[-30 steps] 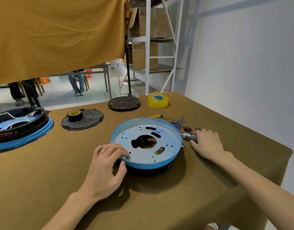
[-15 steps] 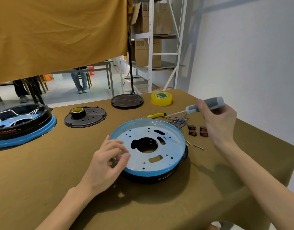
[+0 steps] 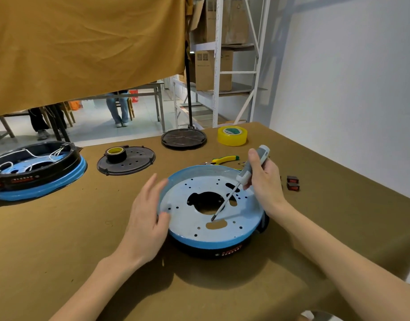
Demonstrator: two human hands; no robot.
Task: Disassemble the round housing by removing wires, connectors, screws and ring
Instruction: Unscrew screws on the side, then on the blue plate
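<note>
The round housing (image 3: 187, 228), black with a pale blue perforated plate and blue ring, sits in the middle of the brown table. My left hand (image 3: 148, 218) presses its straight fingers against the housing's left rim. My right hand (image 3: 265, 181) grips a grey screwdriver (image 3: 250, 167) by the handle. The screwdriver's shaft slants down to the left, with its tip on the plate just above an oblong slot near the front. Two small black and red connectors (image 3: 293, 183) lie on the table to the right of my right hand.
A second housing (image 3: 37, 172) with white wires sits at the far left. Behind lie a black disc (image 3: 127, 161) carrying a tape roll, another black disc (image 3: 183, 138), a yellow tape roll (image 3: 232, 135) and yellow-handled pliers (image 3: 223, 159). The table's right edge is close to a white wall.
My right hand picked the screwdriver up from the table, raised it, then brought its tip down onto the plate. My left hand went from curled fingers at the rim to flat against it.
</note>
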